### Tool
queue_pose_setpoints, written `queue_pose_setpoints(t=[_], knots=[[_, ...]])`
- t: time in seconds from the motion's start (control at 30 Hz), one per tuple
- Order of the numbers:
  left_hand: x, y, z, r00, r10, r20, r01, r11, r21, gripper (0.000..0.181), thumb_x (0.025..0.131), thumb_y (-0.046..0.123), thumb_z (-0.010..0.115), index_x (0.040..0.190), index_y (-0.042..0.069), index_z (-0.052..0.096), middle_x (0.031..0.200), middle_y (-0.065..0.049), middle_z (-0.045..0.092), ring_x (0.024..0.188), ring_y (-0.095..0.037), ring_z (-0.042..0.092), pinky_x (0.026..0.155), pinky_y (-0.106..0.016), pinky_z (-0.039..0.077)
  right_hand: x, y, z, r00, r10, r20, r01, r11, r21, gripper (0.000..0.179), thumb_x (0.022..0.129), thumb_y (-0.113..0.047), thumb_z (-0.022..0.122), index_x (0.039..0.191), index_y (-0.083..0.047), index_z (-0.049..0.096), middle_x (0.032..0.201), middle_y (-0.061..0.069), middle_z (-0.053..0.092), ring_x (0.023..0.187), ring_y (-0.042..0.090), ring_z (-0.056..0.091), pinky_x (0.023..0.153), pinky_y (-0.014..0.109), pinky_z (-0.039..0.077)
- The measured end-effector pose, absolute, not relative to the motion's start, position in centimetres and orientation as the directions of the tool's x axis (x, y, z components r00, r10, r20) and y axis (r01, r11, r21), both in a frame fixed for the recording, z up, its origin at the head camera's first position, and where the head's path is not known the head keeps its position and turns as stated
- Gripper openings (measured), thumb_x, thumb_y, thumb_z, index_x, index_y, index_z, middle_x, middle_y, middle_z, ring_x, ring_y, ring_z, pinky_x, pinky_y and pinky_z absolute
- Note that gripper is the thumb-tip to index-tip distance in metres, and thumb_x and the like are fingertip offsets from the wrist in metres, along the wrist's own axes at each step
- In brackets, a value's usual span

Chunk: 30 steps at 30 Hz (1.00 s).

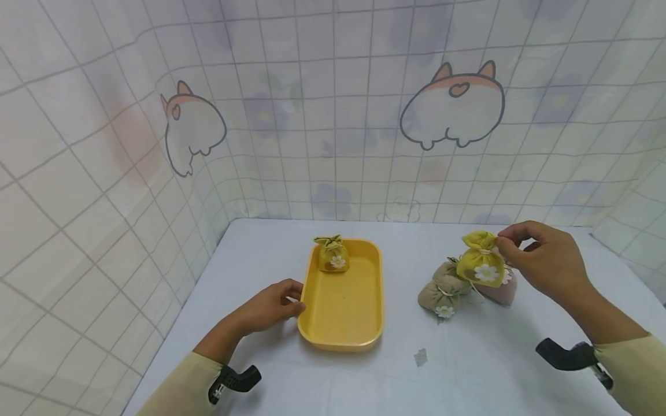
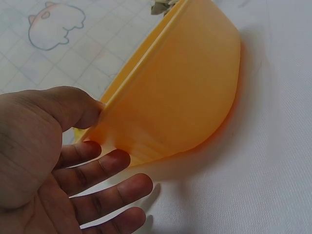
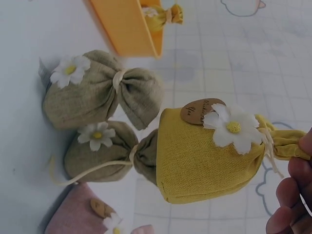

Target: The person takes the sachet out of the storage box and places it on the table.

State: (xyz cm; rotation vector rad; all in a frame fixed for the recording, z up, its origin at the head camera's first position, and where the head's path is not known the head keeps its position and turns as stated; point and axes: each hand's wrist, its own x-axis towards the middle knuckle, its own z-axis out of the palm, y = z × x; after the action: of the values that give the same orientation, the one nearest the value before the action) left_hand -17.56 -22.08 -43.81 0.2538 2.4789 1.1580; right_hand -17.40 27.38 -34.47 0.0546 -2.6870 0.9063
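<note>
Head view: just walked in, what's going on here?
A person's right hand pinches a yellow flowered drawstring pouch by its gathered top, holding it above the table. The left hand touches the near-left rim of the yellow tray. A second yellow pouch sits in the tray's far-left corner. Two khaki pouches and a pink pouch lie on the table, to the right of the tray.

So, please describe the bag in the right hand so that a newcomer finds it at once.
On the table, find the yellow tray, then look right to the right hand. It pinches the bag by its gathered top. The bag is yellow, unlike the khaki bags and pink bag nearby, and held up, unlike the other yellow bag in the tray.
</note>
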Motion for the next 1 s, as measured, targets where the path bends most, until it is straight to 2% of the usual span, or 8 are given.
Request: queue_pose_setpoints(t=[0.43,0.8,1.0], knots=[[-17.5,-22.0,-43.6,-0.908,0.325,-0.265,0.0,0.632,0.775,0.036,0.098,0.026,0.07,0.13,0.014,0.062,0.121,0.0,0.066,0.112,-0.019,0.062,0.098,-0.049,0.049,-16.5,29.7,-35.6,-0.957,0.118,0.266,-0.061,0.811,-0.581,0.027,0.099,-0.032,0.063,0.105,-0.006,0.068,0.102,0.016,0.069,0.077,0.026,0.058,0.05,0.031,0.046],[-17.5,-21.9,-43.7,-0.911,0.307,-0.275,-0.008,0.653,0.757,0.036,0.098,0.026,0.07,0.131,0.014,0.061,0.122,0.001,0.066,0.114,-0.02,0.062,0.1,-0.051,0.048,-16.2,30.7,-36.5,-0.95,0.124,0.286,-0.062,0.824,-0.563,0.026,0.099,-0.028,0.065,0.105,-0.003,0.068,0.102,0.017,0.067,0.079,0.029,0.057,0.049,0.03,0.046],[-17.6,-22.0,-43.7,-0.91,0.311,-0.276,-0.012,0.644,0.765,0.035,0.098,0.026,0.07,0.13,0.014,0.062,0.121,0.0,0.066,0.113,-0.02,0.062,0.1,-0.051,0.048,-16.5,31.1,-36.9,-0.958,0.106,0.267,-0.061,0.832,-0.551,0.028,0.102,-0.029,0.061,0.112,-0.003,0.065,0.102,0.017,0.067,0.085,0.032,0.057,0.051,0.029,0.047]])
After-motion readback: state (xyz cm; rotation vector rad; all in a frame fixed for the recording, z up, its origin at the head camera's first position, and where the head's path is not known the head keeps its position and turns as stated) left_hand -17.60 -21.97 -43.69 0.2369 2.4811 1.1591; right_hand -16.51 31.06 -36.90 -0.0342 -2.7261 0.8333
